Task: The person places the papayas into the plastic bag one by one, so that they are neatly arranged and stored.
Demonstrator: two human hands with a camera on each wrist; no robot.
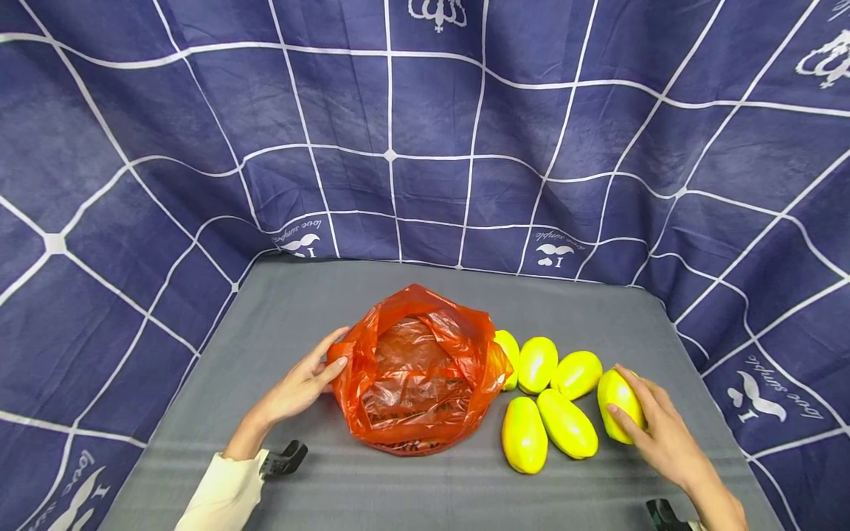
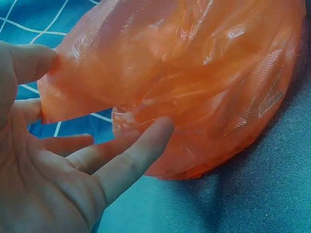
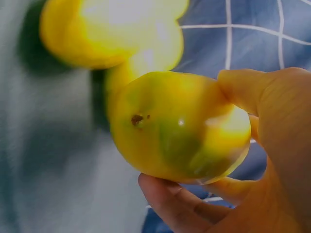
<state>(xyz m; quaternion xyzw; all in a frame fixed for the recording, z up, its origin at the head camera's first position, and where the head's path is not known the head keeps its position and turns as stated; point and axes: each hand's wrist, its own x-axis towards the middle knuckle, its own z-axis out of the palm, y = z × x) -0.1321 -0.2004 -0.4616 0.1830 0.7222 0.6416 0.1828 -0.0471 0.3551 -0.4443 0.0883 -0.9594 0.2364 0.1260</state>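
A red plastic bag stands with its mouth open on the grey cloth. My left hand is at its left side, pinching the rim between thumb and forefinger. In the left wrist view the other fingers spread loosely beside the thin, crinkled plastic. To the right, my right hand grips a smooth yellow-green papaya, thumb on one side and fingers round the other. The right wrist view shows this papaya end-on, with a small brown stem scar.
Several more yellow papayas lie between the bag and my right hand, including a near one and one beside it. One papaya is partly hidden behind the bag. A blue curtain with white lines surrounds the table.
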